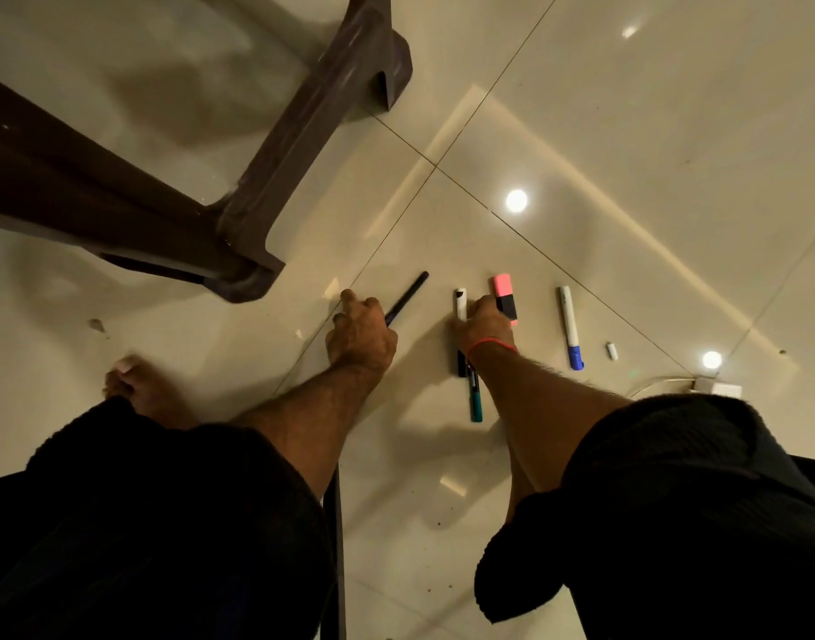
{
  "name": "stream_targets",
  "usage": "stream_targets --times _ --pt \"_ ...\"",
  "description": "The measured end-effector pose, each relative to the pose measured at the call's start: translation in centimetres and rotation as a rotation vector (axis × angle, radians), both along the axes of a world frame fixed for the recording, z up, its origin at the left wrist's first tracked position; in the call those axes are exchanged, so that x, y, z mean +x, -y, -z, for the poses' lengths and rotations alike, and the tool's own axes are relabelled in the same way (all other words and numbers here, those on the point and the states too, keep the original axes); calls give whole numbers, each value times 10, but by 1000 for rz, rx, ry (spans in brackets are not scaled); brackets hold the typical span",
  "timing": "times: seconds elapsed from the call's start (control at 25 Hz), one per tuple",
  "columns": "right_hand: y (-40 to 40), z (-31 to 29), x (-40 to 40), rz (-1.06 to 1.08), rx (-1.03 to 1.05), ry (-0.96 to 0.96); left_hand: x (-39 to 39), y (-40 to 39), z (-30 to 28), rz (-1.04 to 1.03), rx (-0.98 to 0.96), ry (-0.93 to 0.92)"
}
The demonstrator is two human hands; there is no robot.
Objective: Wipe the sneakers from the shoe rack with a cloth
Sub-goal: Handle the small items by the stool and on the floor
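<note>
A black pen [407, 297] is grasped by the curled left hand [361, 337]; a white marker [461, 304] is grasped by the right hand [484, 327]. No writing can be read.

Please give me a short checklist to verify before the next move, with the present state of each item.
1. Sneakers in view: not ok, none visible.
2. Cloth in view: not ok, none visible.
3. Left hand free: not ok, it holds a black pen.
4. Right hand free: not ok, it rests on a white marker beside the pink highlighter.
5. Floor clear of small things: not ok, a teal pen, a blue-capped marker and a small white cap lie there.
6. Shoe rack located: cannot tell.
</note>
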State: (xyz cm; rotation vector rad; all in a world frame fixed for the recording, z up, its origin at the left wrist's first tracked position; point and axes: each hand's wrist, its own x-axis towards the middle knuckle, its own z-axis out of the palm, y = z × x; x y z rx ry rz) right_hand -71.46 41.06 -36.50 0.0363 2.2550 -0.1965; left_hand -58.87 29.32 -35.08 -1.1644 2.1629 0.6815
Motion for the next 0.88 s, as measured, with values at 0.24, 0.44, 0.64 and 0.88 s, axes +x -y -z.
stream_targets --times 0.24,0.44,0.64,0.88 --pt "13 -12 0 -38 10 20 10 14 -23 -88 106 -127" --pt "47 -62 -8 88 -218 -45 2 41 -88 -249 78 -300" --pt "100 -146 -27 264 -664 -123 -20 70 -168 -212 -50 -586" --pt "161 -265 -52 160 -1039 -298 -35 98 -272 -108 -187 -897"
